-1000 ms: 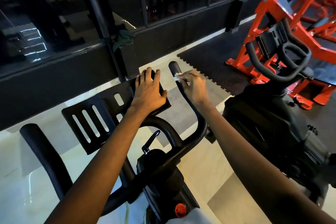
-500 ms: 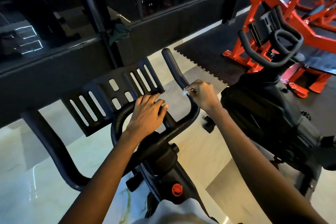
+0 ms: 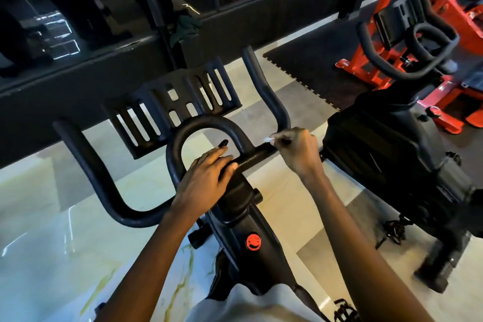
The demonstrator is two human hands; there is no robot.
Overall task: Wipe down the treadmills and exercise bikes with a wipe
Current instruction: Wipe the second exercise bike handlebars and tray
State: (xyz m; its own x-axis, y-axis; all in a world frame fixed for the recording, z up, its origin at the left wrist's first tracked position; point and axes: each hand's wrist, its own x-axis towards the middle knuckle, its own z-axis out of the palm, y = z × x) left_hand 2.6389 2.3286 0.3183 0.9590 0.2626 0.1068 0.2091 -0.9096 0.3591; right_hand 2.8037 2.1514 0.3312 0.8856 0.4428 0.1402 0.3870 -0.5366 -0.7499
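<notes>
A black exercise bike fills the centre of the head view, with curved handlebars (image 3: 86, 165) and a slotted tablet holder (image 3: 180, 102). My right hand (image 3: 295, 151) pinches a small white wipe (image 3: 267, 139) against the right handlebar, just below where the bar bends upward. My left hand (image 3: 206, 180) rests palm down on the centre of the handlebars, over the stem, fingers lying across the bar. A red round knob (image 3: 253, 241) sits on the frame below.
A second black exercise bike (image 3: 392, 154) stands close on the right. Red gym machines (image 3: 444, 21) sit on a black mat behind it. A dark glass wall (image 3: 78, 34) runs across the back, with a dark cloth (image 3: 185, 29) on its ledge. The floor is glossy marble.
My right hand has slid the wipe down the right handlebar from near its tip to the lower bend. My left hand has moved from the tablet holder back to the bar centre.
</notes>
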